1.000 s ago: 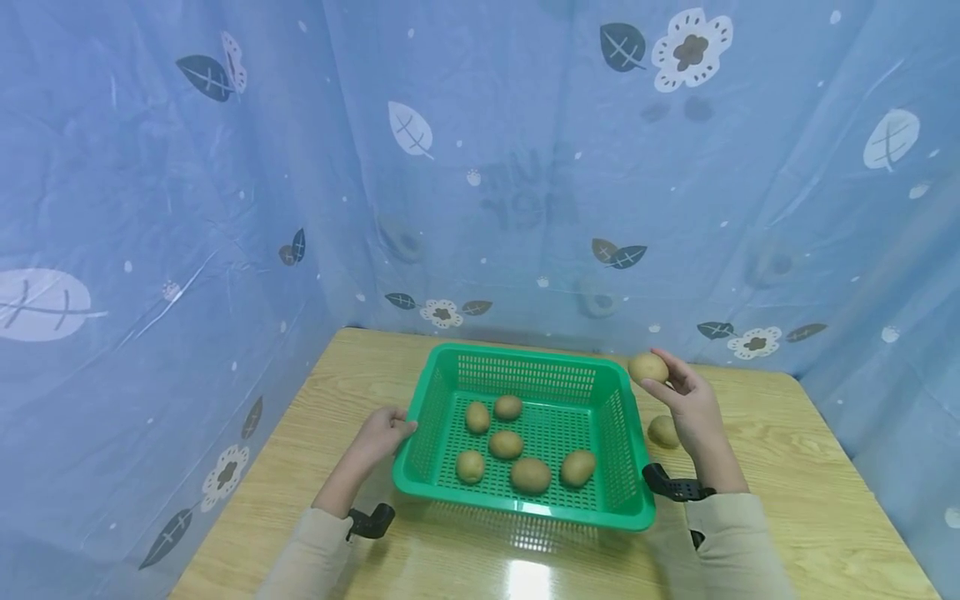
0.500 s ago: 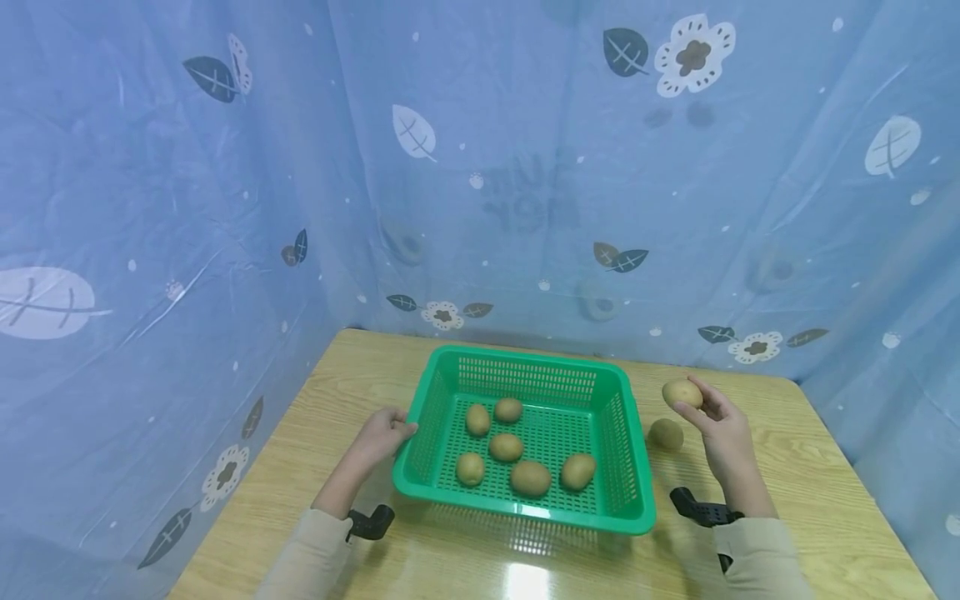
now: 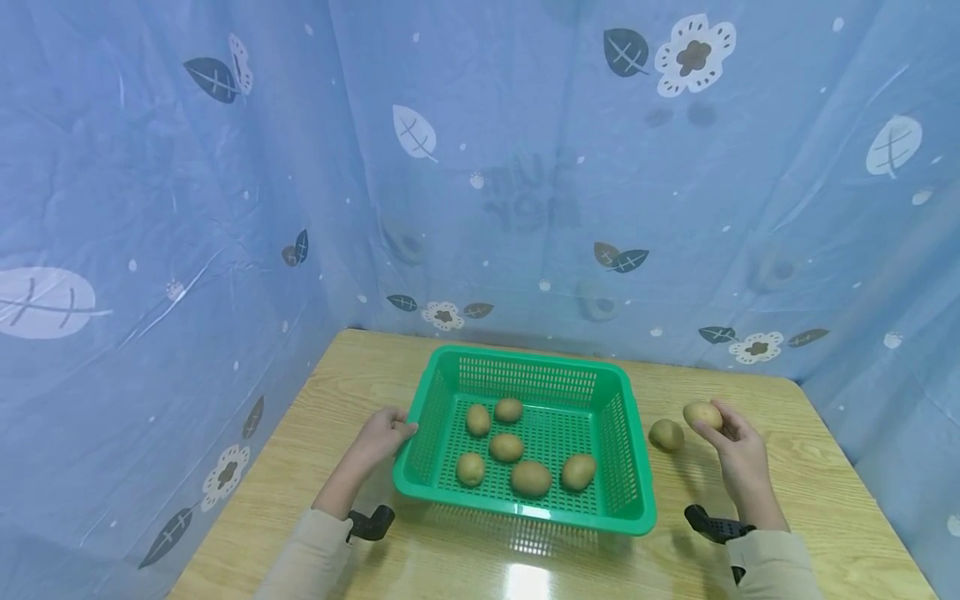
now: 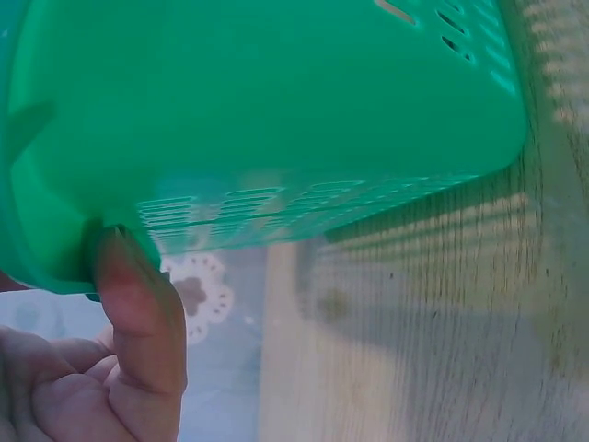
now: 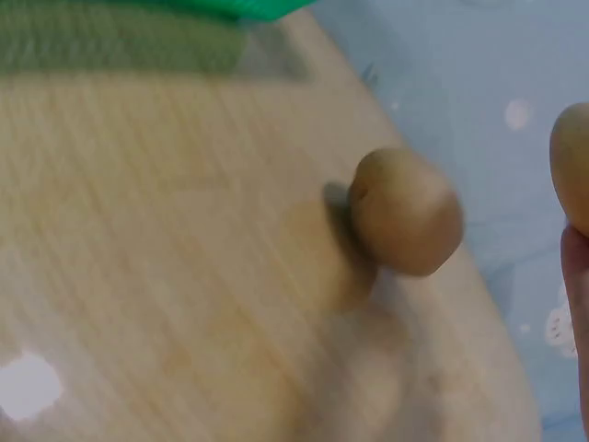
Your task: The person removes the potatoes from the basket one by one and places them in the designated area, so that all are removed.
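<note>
A green perforated plastic basket (image 3: 525, 521) holds several potatoes (image 3: 530, 478) on its floor. At its left end my left hand (image 3: 382, 435) grips the rim, with a finger (image 4: 143, 313) hooked against the basket wall in the left wrist view. To the right of the basket my right hand (image 3: 742, 450) holds a potato (image 3: 702, 414) between thumb and fingers, above the table. Another potato (image 3: 667, 435) lies on the table between the basket and that hand; in the right wrist view this loose potato (image 5: 405, 212) sits near the middle, and the held potato (image 5: 572, 166) shows only at the edge.
Everything stands on a wooden table (image 3: 810, 500) with a glare spot at its front. A blue patterned curtain (image 3: 510, 167) hangs behind and along both sides. Each wrist wears a black camera mount (image 3: 716, 527).
My right hand has moved right and down with its potato, from beside the basket's far right corner to over the table. The left hand and basket have stayed put.
</note>
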The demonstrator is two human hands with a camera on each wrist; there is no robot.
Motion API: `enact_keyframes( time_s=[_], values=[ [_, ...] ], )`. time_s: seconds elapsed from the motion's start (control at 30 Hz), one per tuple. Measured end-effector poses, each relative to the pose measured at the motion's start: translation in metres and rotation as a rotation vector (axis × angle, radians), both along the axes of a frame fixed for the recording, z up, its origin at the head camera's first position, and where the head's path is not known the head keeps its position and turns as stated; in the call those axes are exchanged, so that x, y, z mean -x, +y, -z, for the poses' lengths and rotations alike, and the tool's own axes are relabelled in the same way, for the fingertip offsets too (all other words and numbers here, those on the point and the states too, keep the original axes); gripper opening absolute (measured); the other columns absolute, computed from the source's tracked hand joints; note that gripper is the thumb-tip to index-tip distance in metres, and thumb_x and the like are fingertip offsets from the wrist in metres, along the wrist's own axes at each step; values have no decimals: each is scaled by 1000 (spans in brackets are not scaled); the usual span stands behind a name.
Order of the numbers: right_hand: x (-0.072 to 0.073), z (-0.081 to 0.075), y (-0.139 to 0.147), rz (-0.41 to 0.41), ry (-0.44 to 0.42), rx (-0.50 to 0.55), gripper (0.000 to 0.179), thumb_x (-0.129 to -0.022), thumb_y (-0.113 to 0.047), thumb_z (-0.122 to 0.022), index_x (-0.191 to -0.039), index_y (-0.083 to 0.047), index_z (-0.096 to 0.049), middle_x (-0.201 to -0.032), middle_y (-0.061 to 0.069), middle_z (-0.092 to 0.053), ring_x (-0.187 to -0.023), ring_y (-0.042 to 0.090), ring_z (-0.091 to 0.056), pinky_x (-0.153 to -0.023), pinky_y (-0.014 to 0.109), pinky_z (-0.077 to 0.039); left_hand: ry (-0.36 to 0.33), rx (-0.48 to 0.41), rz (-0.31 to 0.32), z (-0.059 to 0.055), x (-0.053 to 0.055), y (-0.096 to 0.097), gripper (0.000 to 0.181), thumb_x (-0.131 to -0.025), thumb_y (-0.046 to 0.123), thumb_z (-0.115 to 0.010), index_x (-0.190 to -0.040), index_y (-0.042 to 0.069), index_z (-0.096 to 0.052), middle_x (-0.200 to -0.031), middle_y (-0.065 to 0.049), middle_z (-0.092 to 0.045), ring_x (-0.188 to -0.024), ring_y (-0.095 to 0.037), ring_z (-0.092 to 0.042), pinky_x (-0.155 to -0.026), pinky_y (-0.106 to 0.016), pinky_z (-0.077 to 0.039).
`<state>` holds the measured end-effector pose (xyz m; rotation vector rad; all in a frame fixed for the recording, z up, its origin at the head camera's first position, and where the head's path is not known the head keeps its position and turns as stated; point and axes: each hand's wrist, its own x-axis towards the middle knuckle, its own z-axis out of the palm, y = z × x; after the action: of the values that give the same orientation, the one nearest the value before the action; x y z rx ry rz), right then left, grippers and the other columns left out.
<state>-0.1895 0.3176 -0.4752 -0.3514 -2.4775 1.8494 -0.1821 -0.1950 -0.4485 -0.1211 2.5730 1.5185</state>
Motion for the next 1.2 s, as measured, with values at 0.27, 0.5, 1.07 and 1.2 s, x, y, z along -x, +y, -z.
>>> enact_keyframes(
  time_s=[0.27, 0.5, 1.07, 1.2],
  values=[
    [3, 19, 2, 87, -101, 26, 81, -91, -47, -56, -152, -14, -14, -159, 10, -12, -145, 24, -19, -112, 24, -29, -1, 3, -6, 0, -1, -2, 28, -96, 12, -51, -113, -9, -55, -89, -14, -63, -76, -18, -61, -66, -31, -53],
    [8, 34, 2, 146, -157, 36, 81, -92, -46, -56, -153, -14, -14, -158, 11, -17, -140, 27, -25, -94, 17, -37, -11, -25, -7, 1, 0, -3, 28, -96, 12, -51, -114, -10, -54, -90, -15, -64, -76, -18, -62, -67, -31, -54],
    [10, 49, 8, 179, -130, -100, 75, -95, -33, -53, -150, 0, -14, -151, 28, -22, -138, 44, -25, -111, 53, -27, -6, -19, -2, 2, 0, -2, 26, -96, 12, -52, -111, -9, -55, -88, -14, -64, -76, -17, -62, -67, -30, -54],
    [10, 49, 8, 177, -132, -91, 76, -95, -34, -52, -150, 0, -12, -152, 28, -22, -138, 43, -25, -111, 52, -27, -7, -12, -2, 2, 1, -1, 27, -96, 12, -52, -111, -9, -55, -89, -14, -63, -76, -18, -62, -67, -31, -54]
  ],
)
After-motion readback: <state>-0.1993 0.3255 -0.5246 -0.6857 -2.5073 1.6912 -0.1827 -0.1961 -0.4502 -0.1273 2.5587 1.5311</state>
